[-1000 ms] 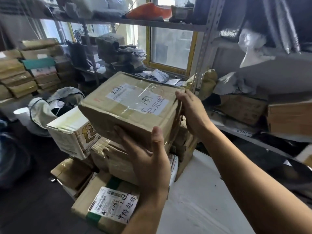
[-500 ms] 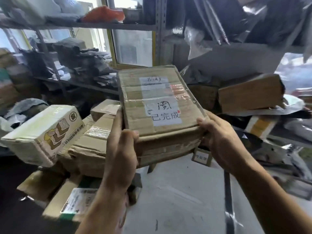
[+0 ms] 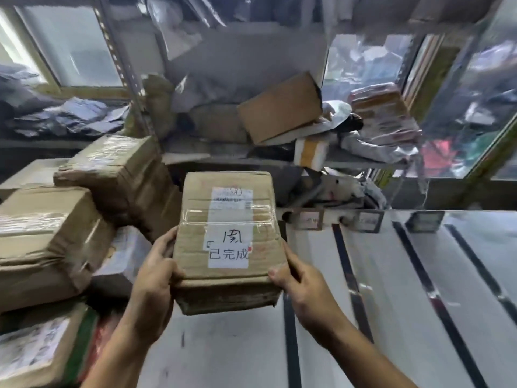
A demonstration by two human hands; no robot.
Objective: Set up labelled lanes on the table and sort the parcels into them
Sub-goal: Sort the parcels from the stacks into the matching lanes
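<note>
Labelled parcel held over the bench
Left hand (image 3: 152,278) and right hand (image 3: 303,287) both grasp the parcel (image 3: 226,236) above the bench (image 3: 391,317).

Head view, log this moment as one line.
parcel: held above table | left hand: gripping | right hand: gripping | tape lanes: laid | placement: not yet

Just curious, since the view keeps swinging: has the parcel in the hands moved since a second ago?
Yes. The parcel has come off the stack of boxes, rightward, and is now beside it, over the taped table.
</note>
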